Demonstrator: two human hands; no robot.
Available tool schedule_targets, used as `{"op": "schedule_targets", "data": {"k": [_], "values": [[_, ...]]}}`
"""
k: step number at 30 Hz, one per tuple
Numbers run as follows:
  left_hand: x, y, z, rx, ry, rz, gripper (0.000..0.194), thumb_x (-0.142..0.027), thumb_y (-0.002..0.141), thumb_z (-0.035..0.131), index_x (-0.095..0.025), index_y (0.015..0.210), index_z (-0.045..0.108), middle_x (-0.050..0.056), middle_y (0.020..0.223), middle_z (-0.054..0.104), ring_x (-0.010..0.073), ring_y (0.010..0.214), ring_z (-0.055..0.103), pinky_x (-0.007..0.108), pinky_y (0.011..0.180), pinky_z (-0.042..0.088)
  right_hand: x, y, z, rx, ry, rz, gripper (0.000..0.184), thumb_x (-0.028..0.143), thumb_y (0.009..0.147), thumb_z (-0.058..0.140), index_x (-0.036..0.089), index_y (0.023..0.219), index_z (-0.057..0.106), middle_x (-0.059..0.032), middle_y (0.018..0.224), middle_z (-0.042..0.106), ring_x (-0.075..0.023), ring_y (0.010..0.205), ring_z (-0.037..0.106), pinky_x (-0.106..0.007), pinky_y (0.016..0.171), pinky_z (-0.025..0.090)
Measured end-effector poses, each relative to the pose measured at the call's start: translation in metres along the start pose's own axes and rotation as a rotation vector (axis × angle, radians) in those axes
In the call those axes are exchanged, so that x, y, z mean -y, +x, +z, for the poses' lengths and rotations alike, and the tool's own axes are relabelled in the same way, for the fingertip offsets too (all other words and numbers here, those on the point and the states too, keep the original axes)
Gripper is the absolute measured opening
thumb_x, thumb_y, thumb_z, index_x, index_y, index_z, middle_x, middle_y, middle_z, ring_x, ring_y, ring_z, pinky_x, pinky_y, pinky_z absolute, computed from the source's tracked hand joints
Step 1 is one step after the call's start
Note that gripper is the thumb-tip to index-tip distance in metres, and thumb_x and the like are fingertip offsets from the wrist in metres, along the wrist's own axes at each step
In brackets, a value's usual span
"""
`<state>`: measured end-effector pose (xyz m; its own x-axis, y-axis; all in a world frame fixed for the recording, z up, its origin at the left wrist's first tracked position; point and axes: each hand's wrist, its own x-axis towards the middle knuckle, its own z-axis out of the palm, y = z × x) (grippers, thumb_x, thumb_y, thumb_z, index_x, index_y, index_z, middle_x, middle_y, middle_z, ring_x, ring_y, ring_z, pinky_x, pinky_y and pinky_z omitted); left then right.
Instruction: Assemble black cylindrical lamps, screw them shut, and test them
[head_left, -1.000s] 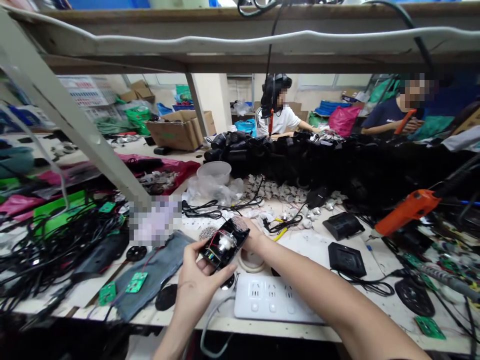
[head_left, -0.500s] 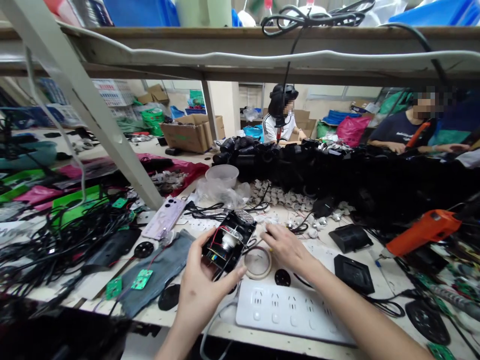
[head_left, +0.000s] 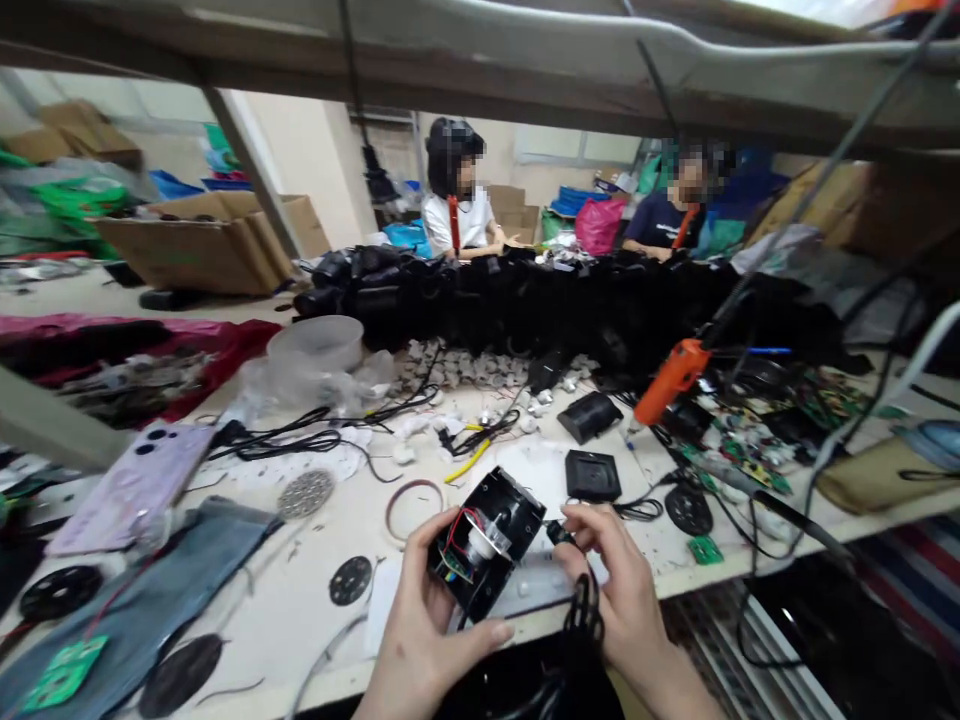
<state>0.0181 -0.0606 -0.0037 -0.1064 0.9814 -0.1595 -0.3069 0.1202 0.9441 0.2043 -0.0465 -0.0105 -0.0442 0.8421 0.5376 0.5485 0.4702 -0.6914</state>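
My left hand is wrapped round an open black plastic housing, which is tilted toward me. Inside it show a white round part, red wires and a small circuit board. To the right, my right hand pinches the small dark end of a black cable near the housing's right edge. The cable's bundled loops hang below those fingers. Part of a white power strip lies behind the housing, mostly hidden. A tape ring lies on the bench just beyond my left hand.
An orange electric screwdriver hangs at the right. A black square frame lies beneath it. A purple phone and a grey cloth are on the left. Black housings are piled across the back; two people sit beyond.
The view has swung right and closer to the bench. My right hand has left the bench behind the housing and now holds the black cable beside it. My left hand keeps the housing.
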Motion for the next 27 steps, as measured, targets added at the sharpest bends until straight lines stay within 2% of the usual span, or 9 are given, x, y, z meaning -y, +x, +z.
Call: {"op": "schedule_targets", "data": {"k": [2,7,11,18,23,27], "values": [[0.008,-0.003,0.007,0.006,-0.008,-0.026,0.087,-0.029,0.040,0.091,-0.024,0.118,0.052,0.010,0.125,0.061,0.0341,0.119,0.056,0.041,0.099,0.048,0.002,-0.007,-0.001,-0.007,0.009,0.068,0.026,0.017,0.091,0.052,0.021,0.116,0.054,-0.0033,0.086,0.059,-0.0156,0.072,0.060,-0.026,0.061,0.052],[0.015,-0.008,0.014,0.006,0.009,-0.112,0.091,-0.027,0.037,0.091,-0.028,0.118,0.051,0.007,0.124,0.062,0.0343,0.118,0.057,0.044,0.102,0.046,0.002,-0.016,-0.003,-0.080,0.037,0.130,0.006,0.021,0.091,0.056,0.022,0.096,0.059,-0.0013,0.081,0.057,-0.0137,0.067,0.057,-0.024,0.057,0.049],[0.017,-0.005,0.014,0.067,-0.037,-0.166,0.097,-0.025,0.036,0.092,-0.031,0.122,0.048,0.006,0.125,0.062,0.0343,0.117,0.058,0.044,0.099,0.048,0.005,-0.016,-0.003,-0.146,0.050,0.177,0.013,0.025,0.090,0.059,0.021,0.101,0.056,-0.0003,0.079,0.057,-0.0133,0.064,0.056,-0.023,0.055,0.049],[0.019,0.005,0.012,0.195,-0.159,-0.288,0.096,-0.029,0.040,0.091,-0.040,0.125,0.046,0.001,0.129,0.061,0.0357,0.127,0.050,0.046,0.106,0.041,0.013,-0.004,-0.002,-0.149,0.051,0.109,0.012,0.025,0.091,0.059,0.021,0.101,0.055,-0.0002,0.078,0.055,-0.0123,0.060,0.053,-0.024,0.054,0.049],[0.019,0.009,0.012,0.241,-0.188,-0.345,0.097,-0.027,0.040,0.089,-0.040,0.127,0.048,0.000,0.134,0.058,0.0363,0.128,0.048,0.045,0.102,0.044,0.015,0.004,-0.001,-0.163,0.012,0.077,0.010,0.026,0.091,0.060,0.019,0.097,0.056,-0.0003,0.075,0.055,-0.0119,0.057,0.053,-0.023,0.053,0.048],[0.019,0.012,0.009,0.228,-0.155,-0.389,0.092,-0.027,0.043,0.086,-0.041,0.127,0.051,-0.001,0.133,0.059,0.0361,0.123,0.053,0.046,0.096,0.049,0.016,0.009,0.000,-0.174,-0.019,0.076,0.008,0.026,0.090,0.059,0.019,0.095,0.057,-0.0006,0.074,0.056,-0.0116,0.056,0.052,-0.023,0.052,0.047]]}}
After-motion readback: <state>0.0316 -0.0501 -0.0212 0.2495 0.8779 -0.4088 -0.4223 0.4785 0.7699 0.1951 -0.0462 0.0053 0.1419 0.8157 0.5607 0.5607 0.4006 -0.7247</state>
